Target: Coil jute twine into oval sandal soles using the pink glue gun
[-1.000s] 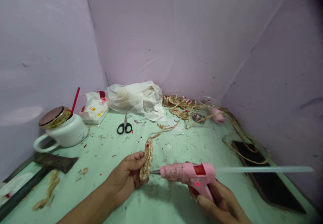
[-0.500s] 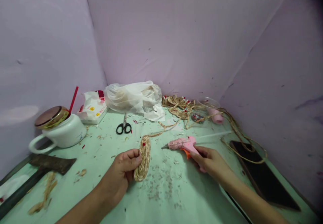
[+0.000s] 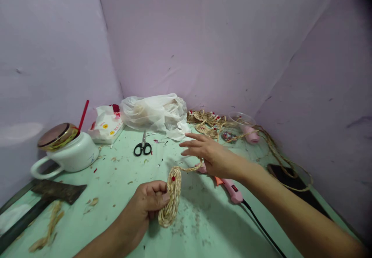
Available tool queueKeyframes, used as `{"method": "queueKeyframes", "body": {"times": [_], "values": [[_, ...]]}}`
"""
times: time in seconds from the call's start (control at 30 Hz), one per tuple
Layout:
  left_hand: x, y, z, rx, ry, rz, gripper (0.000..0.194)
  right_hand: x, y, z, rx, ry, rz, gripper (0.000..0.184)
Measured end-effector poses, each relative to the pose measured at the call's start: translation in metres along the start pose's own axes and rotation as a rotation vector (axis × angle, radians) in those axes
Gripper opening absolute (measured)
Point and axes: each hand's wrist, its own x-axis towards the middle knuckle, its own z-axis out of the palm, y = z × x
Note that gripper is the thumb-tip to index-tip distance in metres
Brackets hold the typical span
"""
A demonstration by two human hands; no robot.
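Between the thumb and fingers of my left hand [image 3: 149, 205] is a flat, elongated coil of braided straw cord [image 3: 171, 200] with a small red bead near its top. A tail of the cord runs from the coil's top toward my right hand [image 3: 213, 155]. That hand is over the table with its fingers stretched apart; its thumb is hidden, and whether it touches the cord I cannot tell. Below it lies a pink glue gun [image 3: 232, 191], its nozzle end partly covered by the hand and its black cable running toward the front.
Black-handled scissors [image 3: 142, 148] lie beyond the coil. At left are a hammer-like tool [image 3: 55, 192], a white mug [image 3: 77, 153] and a tissue pack [image 3: 107, 124]. A plastic bag [image 3: 154, 112], woven straw pieces [image 3: 206, 124] and a pink spool [image 3: 250, 135] stand at the back. A dark phone-like slab [image 3: 302, 196] lies right.
My right hand has let go of the glue gun, which now lies on the table, and has moved left and forward to the cord tail. The coil has shifted slightly right and nearer.
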Motion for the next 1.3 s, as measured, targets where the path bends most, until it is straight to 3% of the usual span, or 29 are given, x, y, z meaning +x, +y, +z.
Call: {"method": "queueKeyframes", "body": {"times": [0.23,0.33,0.47,0.67,0.8,1.0,1.13,1.3], "values": [[0.002,-0.001,0.000,-0.031,0.055,0.003,0.032,-0.019,-0.017,-0.018,-0.089,-0.098,-0.043,0.008],[0.001,-0.001,0.002,-0.028,0.047,0.011,0.034,-0.030,-0.030,-0.012,-0.057,-0.120,0.035,0.026],[0.001,-0.001,0.003,0.000,0.054,0.032,0.034,-0.040,-0.042,-0.003,0.060,-0.080,0.265,0.049],[0.002,-0.001,0.004,0.021,0.058,0.037,0.034,-0.050,-0.044,0.005,0.408,-0.109,0.498,0.033],[0.001,-0.001,0.003,0.014,0.071,0.028,0.034,-0.053,-0.046,0.020,0.544,0.000,0.637,0.026],[0.001,-0.004,0.002,0.034,0.084,0.036,0.033,-0.056,-0.056,0.042,0.540,0.182,0.775,0.019],[0.002,-0.002,0.004,0.035,0.091,0.028,0.034,-0.055,-0.057,0.049,0.709,0.280,0.855,0.015],[0.000,0.000,0.008,0.041,0.082,0.026,0.036,-0.052,-0.059,0.052,0.751,0.349,0.872,0.017]]}}
